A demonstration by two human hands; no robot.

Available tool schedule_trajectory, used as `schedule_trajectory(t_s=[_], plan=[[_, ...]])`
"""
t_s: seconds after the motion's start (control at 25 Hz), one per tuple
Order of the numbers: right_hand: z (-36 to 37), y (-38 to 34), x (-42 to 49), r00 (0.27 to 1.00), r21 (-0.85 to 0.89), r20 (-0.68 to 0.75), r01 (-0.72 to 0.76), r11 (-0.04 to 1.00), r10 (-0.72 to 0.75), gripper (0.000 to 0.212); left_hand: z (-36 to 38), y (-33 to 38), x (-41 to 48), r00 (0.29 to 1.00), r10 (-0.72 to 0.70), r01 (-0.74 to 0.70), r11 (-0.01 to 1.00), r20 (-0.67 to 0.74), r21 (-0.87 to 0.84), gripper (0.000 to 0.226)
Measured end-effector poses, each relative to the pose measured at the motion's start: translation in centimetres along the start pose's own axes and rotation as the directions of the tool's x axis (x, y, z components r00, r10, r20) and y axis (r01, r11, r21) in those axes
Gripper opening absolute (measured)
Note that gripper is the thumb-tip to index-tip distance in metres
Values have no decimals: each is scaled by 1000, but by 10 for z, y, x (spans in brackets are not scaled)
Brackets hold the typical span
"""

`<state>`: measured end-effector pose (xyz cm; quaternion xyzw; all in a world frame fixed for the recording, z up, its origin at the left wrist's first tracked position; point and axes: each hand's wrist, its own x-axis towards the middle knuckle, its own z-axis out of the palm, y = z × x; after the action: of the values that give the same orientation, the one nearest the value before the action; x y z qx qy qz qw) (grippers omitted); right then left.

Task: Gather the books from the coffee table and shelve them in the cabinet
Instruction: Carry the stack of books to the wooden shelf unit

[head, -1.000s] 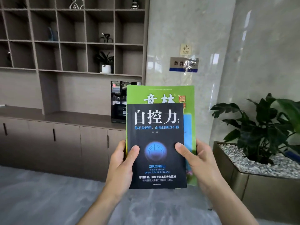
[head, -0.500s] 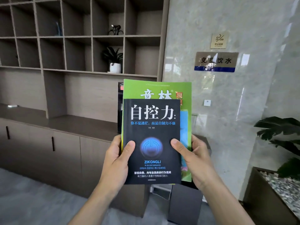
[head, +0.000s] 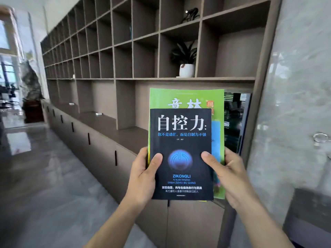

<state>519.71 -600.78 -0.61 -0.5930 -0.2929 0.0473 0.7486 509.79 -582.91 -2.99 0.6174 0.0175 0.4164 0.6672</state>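
Fronting a larger green book [head: 186,98] (both gripped): black book [head: 180,140].

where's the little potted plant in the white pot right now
In the head view, the potted plant sits in a bottom-row cubby of the cabinet, right of centre, just above the green book.

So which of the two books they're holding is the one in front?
The black book with white characters and a glowing blue emblem is in front. The larger green book sits behind it, showing only above and to its right.
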Motion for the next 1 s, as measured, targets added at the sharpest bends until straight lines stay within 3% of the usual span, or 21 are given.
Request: schedule_trajectory(t_s=[0.12,0.24,0.4,0.64,0.84,1.0], plan=[[29,41,86,994,58,105,-31,998,25,9,-26,-31,66,996,23,-16,996,-83,92,24],[73,88,157,980,103,193,-60,993,39,25,-66,-70,127,988,31,-8,989,-151,151,21],[147,151,263,978,144,197,-94,985,64,26,-128,-124,233,979,72,-36,982,-192,186,24],[245,213,419,968,138,247,-82,987,45,34,-210,-176,390,977,97,-57,977,-192,204,6],[309,285,530,958,142,281,-103,985,59,56,-266,-236,499,979,55,-10,975,-195,222,22],[367,350,637,953,179,300,-103,978,45,17,-317,-290,602,970,87,-23,963,-227,269,16]])
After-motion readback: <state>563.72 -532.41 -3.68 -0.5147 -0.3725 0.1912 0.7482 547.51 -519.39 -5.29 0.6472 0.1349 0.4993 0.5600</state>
